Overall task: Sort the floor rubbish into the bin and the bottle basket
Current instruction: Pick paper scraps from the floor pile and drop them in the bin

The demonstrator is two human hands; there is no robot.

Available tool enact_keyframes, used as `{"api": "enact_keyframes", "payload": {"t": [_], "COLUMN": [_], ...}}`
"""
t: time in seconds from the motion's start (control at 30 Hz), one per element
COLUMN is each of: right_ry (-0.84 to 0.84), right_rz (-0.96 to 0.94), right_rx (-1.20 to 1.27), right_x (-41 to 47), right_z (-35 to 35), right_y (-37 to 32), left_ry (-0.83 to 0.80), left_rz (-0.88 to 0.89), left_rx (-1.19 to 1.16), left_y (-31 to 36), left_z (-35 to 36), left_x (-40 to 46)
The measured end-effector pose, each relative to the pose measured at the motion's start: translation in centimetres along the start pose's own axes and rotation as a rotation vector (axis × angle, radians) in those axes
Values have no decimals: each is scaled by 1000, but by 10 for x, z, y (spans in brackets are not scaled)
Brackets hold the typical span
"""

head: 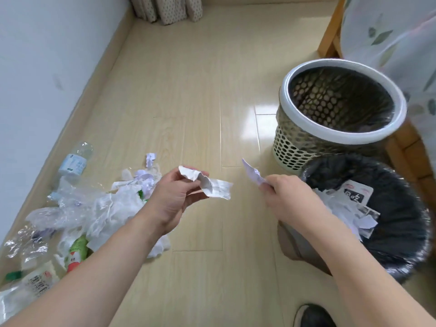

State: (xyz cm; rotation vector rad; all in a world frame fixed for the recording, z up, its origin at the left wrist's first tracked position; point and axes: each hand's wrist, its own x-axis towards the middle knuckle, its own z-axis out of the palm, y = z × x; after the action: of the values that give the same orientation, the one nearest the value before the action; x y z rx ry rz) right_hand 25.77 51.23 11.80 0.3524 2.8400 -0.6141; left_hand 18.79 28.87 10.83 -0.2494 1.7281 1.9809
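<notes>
My left hand point(173, 197) pinches a crumpled white paper scrap point(212, 185) above the floor, near the middle of the view. My right hand point(286, 197) holds a smaller pale paper scrap point(253, 174) just left of the bin point(401, 253), which has a black liner and paper scraps inside. Behind the bin stands the perforated bottle basket point(292, 149) with a white rim; nothing shows inside it. A rubbish pile point(99, 208) of paper, clear plastic and bottles lies at the left by the wall, including a clear bottle point(75, 161) with a pale blue label.
A white wall and skirting run along the left. A wooden furniture leg point(330, 36) and a leaf-patterned cloth point(391, 43) stand at the right behind the basket. My dark shoe point(313, 315) shows at the bottom. Curtain folds point(167, 9) hang at the far end.
</notes>
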Motion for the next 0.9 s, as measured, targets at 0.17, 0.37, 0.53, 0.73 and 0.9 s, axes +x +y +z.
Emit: {"api": "enact_keyframes", "payload": {"t": [0.17, 0.37, 0.53, 0.73, 0.9], "right_ry": [-28, 57, -100, 306, 647], "right_rz": [353, 688, 751, 542, 171], "right_rx": [66, 74, 66, 86, 161], "right_x": [0, -22, -35, -27, -12], "right_z": [-61, -58, -29, -51, -36], "right_y": [94, 181, 199, 171, 86], "left_ry": [-171, -334, -369, -228, 31], "left_rz": [95, 34, -144, 47, 116], "left_rx": [64, 381, 774, 569, 547], "left_y": [19, -28, -63, -47, -40], "left_z": [108, 226, 267, 240, 139], "left_x": [8, 18, 25, 30, 39]}}
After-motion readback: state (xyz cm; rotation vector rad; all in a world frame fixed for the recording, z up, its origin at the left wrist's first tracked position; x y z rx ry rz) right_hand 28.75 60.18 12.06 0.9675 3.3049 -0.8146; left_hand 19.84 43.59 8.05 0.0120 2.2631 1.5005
